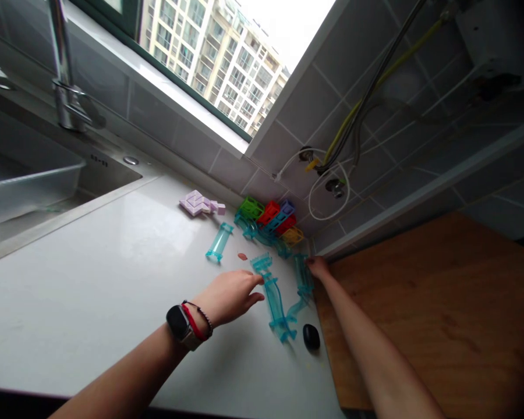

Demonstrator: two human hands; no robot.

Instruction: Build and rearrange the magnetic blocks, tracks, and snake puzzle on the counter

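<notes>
On the white counter (126, 308) lie several see-through teal marble-run track pieces. My left hand (231, 297), with a watch on its wrist, reaches over the counter, thumb apart from the fingers. Its fingertips are at the upper end of a long teal track piece (274, 299). A short teal piece (262, 262) lies just above those fingertips. My right hand (318, 267) has its fingers bent at the edge of another teal track piece (303, 273) by the wall corner. A curved teal piece (297, 306) sits below that one. Another straight teal piece (219, 242) lies apart on the left.
Green (251, 208), red (269, 214), blue (281, 215) and yellow (292, 235) blocks stand against the wall. Nearby are lilac blocks (195, 203), a small brownish piece (243, 256) and a black rounded object (311, 337). A sink (113, 174) is left; a wooden board (419, 302) is right.
</notes>
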